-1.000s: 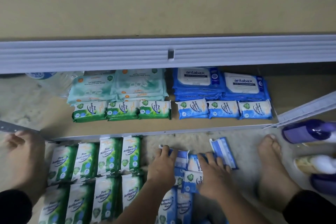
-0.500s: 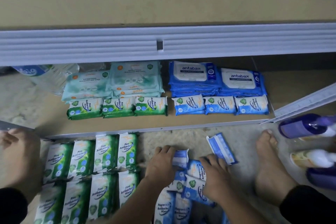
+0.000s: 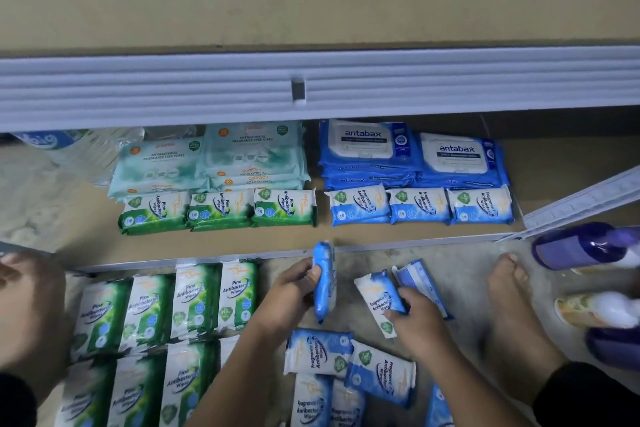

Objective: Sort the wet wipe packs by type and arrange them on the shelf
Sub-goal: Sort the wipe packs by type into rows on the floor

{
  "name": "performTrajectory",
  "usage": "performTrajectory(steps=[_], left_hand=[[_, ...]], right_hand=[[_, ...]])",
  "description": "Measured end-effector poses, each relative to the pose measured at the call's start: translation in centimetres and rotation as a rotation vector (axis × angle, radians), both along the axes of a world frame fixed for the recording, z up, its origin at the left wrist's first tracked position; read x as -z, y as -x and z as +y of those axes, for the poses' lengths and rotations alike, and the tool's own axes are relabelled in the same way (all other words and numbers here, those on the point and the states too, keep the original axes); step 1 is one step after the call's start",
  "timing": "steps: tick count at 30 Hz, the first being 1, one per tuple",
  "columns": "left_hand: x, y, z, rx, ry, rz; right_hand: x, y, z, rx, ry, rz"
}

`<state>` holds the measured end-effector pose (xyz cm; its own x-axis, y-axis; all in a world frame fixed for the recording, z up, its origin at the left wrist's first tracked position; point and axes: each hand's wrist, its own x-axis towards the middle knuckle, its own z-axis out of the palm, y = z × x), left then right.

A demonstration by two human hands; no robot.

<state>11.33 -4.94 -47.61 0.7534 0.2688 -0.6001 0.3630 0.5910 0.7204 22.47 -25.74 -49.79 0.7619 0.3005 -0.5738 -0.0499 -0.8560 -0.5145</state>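
Observation:
My left hand [image 3: 291,291] grips a small blue wipe pack [image 3: 323,279] held on edge, just in front of the shelf lip. My right hand [image 3: 414,319] holds another blue pack [image 3: 379,298] with a further one [image 3: 420,282] leaning behind it. More blue packs [image 3: 349,367] lie on the floor below my hands. Green pine packs [image 3: 162,308] lie in rows on the floor at left. On the shelf [image 3: 207,243] stand three green packs [image 3: 218,210], three blue packs [image 3: 420,206], pale green large packs [image 3: 211,159] and blue antabax packs [image 3: 412,156].
A bare foot [image 3: 512,308] rests on the floor at right, another [image 3: 27,305] at left. Purple bottles [image 3: 588,246] and a pale bottle [image 3: 595,310] lie at far right. A water bottle [image 3: 79,152] stands at the shelf's left. The upper shelf's grey edge [image 3: 311,87] overhangs.
Both hands have lifted from the blue pile, each with a pack. The left hand rose toward the shelf lip and turned its pack on edge.

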Motion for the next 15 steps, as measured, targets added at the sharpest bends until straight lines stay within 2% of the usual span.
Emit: performTrajectory(steps=[1,5,7,8,11,15], left_hand=[[-0.5,0.1,0.0,-0.047,0.129,-0.011],[-1.0,0.3,0.2,-0.115,0.413,0.038],[-0.8,0.2,0.2,-0.149,0.524,0.039],[-0.7,0.2,0.2,-0.149,0.519,0.047],[0.0,0.6,-0.2,-0.053,0.296,0.163],[0.4,0.7,0.7,0.413,-0.279,0.329]], right_hand=[[-0.1,-0.1,0.2,0.072,-0.056,0.054],[-1.2,-0.8,1.2,0.271,-0.312,0.257],[-1.4,-1.0,1.4,0.281,-0.332,0.314],[-1.4,-1.2,1.5,0.268,-0.325,0.326],[-1.6,-1.4,1.6,0.220,-0.307,0.327],[-1.3,-1.7,1.6,0.229,-0.293,0.309]])
